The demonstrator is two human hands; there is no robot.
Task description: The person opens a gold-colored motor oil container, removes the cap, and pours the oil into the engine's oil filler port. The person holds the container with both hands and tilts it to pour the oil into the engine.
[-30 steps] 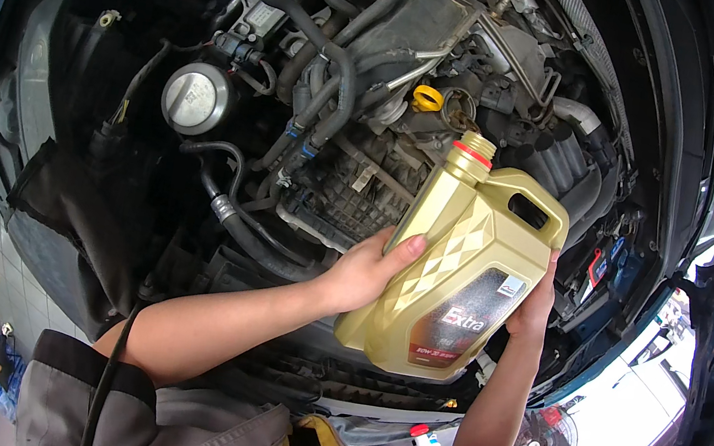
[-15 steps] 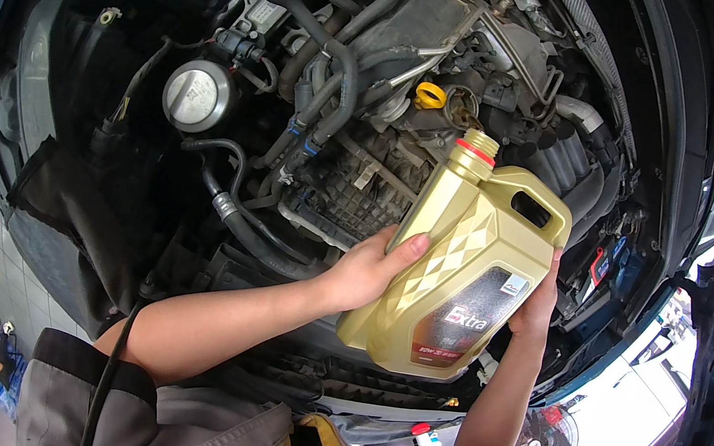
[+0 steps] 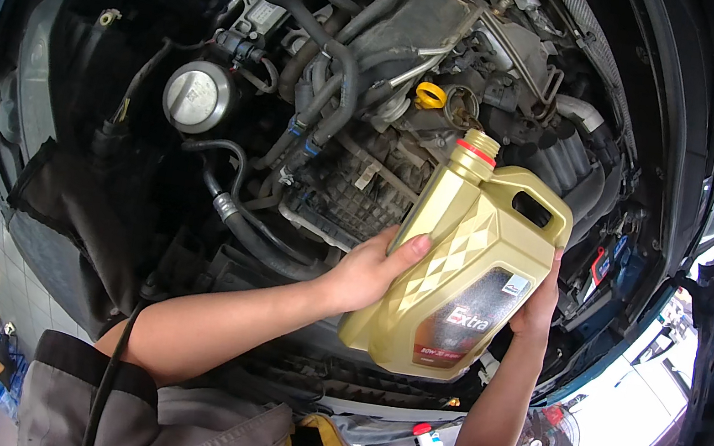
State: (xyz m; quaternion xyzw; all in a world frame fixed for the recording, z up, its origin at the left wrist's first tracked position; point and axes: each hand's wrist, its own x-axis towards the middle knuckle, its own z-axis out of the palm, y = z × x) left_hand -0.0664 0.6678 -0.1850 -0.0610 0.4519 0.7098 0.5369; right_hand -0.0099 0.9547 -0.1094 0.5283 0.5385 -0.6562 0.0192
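Over the front of an engine (image 3: 367,188), both my hands hold a gold plastic oil jug (image 3: 420,293). It is tilted slightly to the right, and its threaded neck (image 3: 479,144), with a red ring, is uncapped. My left hand (image 3: 373,272) grips the jug's left side, thumb on the front face. My right hand (image 3: 538,296) wraps around the right side below the handle; most of its fingers are hidden behind the jug. Just beyond the neck is a round opening (image 3: 462,107) in the engine. Beside that opening stands a yellow ring-shaped handle (image 3: 430,96).
Black hoses (image 3: 335,91) loop across the engine left of the jug. A round silver cap (image 3: 197,98) sits farther left. A dark cable (image 3: 111,371) hangs by my left arm. At lower right are a fan (image 3: 555,433) and a small white bottle with a red cap (image 3: 427,437).
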